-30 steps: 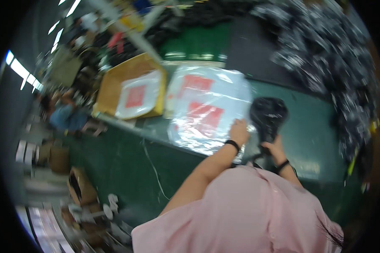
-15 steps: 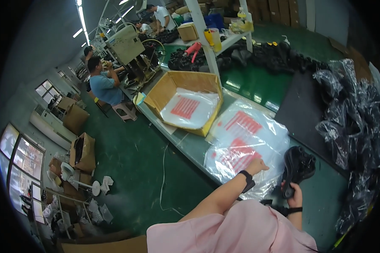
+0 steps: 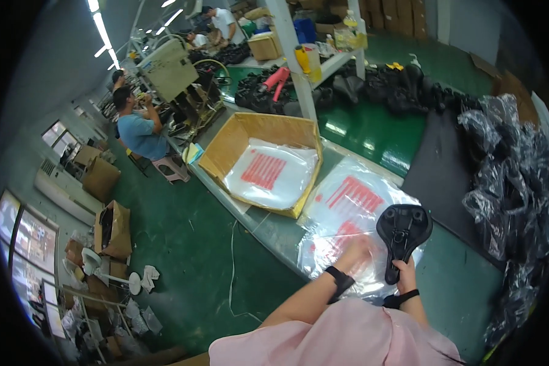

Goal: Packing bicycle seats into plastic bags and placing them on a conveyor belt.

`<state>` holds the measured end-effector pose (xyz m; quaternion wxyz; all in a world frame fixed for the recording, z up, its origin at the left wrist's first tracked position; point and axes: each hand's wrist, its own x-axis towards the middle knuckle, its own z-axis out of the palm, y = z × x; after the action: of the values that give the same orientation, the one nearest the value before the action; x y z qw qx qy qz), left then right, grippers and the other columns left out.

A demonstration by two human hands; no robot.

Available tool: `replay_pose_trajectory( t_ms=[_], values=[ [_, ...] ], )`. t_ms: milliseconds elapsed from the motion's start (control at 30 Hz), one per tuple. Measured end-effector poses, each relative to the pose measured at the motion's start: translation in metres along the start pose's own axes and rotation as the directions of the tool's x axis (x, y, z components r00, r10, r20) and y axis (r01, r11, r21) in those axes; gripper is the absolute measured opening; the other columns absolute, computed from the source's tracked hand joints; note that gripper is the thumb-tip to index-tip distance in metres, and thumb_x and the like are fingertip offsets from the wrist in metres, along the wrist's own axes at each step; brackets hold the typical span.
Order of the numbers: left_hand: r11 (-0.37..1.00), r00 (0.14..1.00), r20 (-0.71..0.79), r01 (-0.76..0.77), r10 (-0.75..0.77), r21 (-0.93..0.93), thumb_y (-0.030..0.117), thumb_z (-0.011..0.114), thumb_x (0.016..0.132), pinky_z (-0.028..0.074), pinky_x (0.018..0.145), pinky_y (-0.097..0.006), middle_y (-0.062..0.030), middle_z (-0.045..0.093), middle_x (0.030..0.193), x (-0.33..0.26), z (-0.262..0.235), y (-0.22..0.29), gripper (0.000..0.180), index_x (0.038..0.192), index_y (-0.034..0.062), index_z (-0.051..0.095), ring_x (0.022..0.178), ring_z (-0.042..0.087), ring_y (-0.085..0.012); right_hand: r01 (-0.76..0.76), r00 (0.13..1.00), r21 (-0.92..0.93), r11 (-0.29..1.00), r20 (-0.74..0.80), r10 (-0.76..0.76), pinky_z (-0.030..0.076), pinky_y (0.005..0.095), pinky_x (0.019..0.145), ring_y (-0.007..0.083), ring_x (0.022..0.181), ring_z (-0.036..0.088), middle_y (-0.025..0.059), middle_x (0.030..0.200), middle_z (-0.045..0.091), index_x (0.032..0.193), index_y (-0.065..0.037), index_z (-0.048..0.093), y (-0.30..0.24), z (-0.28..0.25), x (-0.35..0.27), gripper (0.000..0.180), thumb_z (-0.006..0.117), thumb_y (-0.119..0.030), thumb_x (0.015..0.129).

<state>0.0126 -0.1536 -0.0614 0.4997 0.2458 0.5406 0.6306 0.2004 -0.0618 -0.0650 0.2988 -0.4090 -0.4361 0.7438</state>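
Black saddle point(image 3: 402, 232), underside showing, clasped at its narrow nose by the right hand point(image 3: 407, 276), over the clear bags point(image 3: 341, 196)! Left hand point(image 3: 355, 254) blurs above them, grip impossible to tell. Beyond, a yellowish box point(image 3: 274, 129); farther, a blue-shirted worker point(image 3: 141, 134) sits.

Interior, moderately lit: white ceiling tubes point(image 3: 102, 30) beyond the counter's point(image 3: 454, 293) left end; bright windows point(image 3: 34, 230) off its near edge, partly washed out. Glare: clear plastic bags point(image 3: 328, 212) along that edge. Glints: wrapped heap point(image 3: 518, 186), right end. Streaked reflections: green panel point(image 3: 375, 131), far edge. Left hand point(image 3: 355, 253): blurred. Fisheye: straight lines bowed, corners black.
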Motion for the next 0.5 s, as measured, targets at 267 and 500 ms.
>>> replay_pose_trajectory(
  t_ms=[267,500],
  values=[
    [0.969,0.953,-0.175,0.246,-0.248,-0.036,0.028,0.059,0.089,0.044,0.064,-0.024,0.005,0.055,0.07,-0.012,-0.055,0.056,0.02,0.093,0.0089,0.063,0.065,0.052,-0.0091,0.161,0.987,-0.262,0.952,0.067,-0.148,0.042,0.029,0.092,0.0171,0.103,0.056,0.007,0.113,0.059,0.129,0.001,0.044,-0.024,-0.019,0.014,0.066,0.058,0.003,0.065],
    [0.981,0.973,-0.187,0.159,-0.137,0.11,0.017,0.057,0.091,0.025,0.039,-0.019,0.0067,0.052,0.063,-0.007,-0.058,0.075,0.018,0.094,0.002,0.066,0.044,0.037,-0.0009,0.375,0.92,-0.459,0.805,0.287,-0.265,0.043,0.0283,0.086,0.0137,0.097,0.054,0.0075,0.106,0.06,0.121,-0.001,0.048,-0.094,0.004,-0.023,0.057,0.07,-0.001,0.069]
  ],
)
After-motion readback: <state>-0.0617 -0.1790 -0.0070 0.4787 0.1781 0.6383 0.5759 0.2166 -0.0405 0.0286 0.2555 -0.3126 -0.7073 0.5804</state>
